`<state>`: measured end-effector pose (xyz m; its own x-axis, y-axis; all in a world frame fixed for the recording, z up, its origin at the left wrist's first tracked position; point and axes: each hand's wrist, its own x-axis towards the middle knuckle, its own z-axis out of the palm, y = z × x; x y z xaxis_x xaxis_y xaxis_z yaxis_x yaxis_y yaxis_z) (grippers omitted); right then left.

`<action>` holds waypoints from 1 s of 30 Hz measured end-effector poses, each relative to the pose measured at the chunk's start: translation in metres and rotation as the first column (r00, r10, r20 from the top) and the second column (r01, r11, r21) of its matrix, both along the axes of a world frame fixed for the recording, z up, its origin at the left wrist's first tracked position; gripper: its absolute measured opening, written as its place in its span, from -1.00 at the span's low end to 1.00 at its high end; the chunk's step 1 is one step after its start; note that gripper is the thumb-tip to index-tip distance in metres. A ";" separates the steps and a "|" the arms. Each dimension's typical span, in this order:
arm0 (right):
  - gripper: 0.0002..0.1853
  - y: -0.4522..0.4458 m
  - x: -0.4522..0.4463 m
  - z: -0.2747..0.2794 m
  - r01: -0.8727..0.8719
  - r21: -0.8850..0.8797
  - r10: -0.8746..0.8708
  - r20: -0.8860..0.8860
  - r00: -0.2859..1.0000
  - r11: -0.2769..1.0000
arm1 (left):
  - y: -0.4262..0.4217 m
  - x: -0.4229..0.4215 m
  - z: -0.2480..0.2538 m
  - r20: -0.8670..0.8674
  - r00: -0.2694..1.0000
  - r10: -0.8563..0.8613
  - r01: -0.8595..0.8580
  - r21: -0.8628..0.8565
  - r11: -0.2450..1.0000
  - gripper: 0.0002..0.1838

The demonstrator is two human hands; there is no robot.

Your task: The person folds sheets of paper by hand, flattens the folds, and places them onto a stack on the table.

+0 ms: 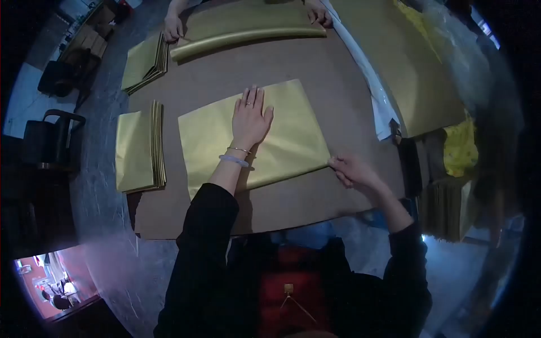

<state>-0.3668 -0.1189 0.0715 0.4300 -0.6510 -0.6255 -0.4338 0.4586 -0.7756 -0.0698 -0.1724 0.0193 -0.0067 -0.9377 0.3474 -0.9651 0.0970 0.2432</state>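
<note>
A gold sheet [293, 121] with a soft sheen lies on the brown tabletop in front of me, its near edge curved like a fold. My left hand [252, 118] rests flat on its middle, fingers stretched out toward the far edge. A ring is on that hand, and bracelets circle the wrist. At the sheet's near right corner, my right hand [352, 170] pinches the edge between thumb and fingers. Whether the sheet is paper or cloth, I cannot tell.
Folded gold stacks [135, 152] lie along the table's left side. Across the table another person's hands [173, 28] touch a gold sheet with a rolled edge [248, 38]. A white strip [366, 73] and a large gold sheet [417, 84] lie at right. A black chair [48, 135] stands left.
</note>
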 end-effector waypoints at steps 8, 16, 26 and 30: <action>-0.60 -0.013 0.013 0.004 -0.097 -0.145 0.046 -0.320 0.946 0.985 | 0.000 0.000 0.000 -0.028 1.000 0.010 -0.011 -0.013 1.000 -0.40; -0.54 -0.003 0.018 0.002 -0.503 -0.518 0.029 -0.676 0.736 0.692 | 0.002 -0.002 0.000 -0.036 0.999 0.005 -0.006 -0.033 0.999 -0.42; -0.54 -0.077 0.074 0.006 -0.509 -0.732 -0.057 -0.593 0.803 0.454 | 0.005 -0.002 0.004 -0.018 1.000 0.019 -0.020 -0.054 0.998 -0.41; -0.49 -0.120 0.117 -0.048 -0.458 -0.886 -0.190 -0.464 0.865 0.078 | 0.002 -0.002 0.000 -0.037 0.999 0.033 -0.035 -0.045 0.998 -0.40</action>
<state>-0.2498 -0.2389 0.0240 0.5424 -0.7446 0.3891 -0.7436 -0.6410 -0.1901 -0.0721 -0.1704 0.0193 0.0383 -0.9204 0.3891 -0.9587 0.0759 0.2740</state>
